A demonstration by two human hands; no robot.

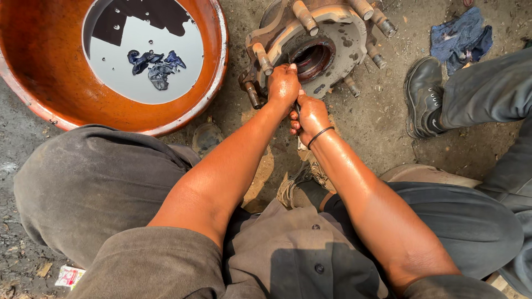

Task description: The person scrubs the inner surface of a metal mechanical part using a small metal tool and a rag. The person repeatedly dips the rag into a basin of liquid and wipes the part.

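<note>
A rusty wheel hub [332,27] with several threaded studs lies on the dirt ground, its dark centre bore facing up. My left hand [283,84] rests on the near rim of the bore, fingers curled over the edge. My right hand [310,115], with a black band on the wrist, sits just behind it, closed round a thin dark tool whose tip is hidden between the two hands. Both forearms are greasy.
A large orange basin [55,83] of oily liquid with a dark rag [155,66] in it stands at the left. A blue cloth [460,36] lies at the upper right. Another person's black boot [424,94] and grey trouser leg are at the right.
</note>
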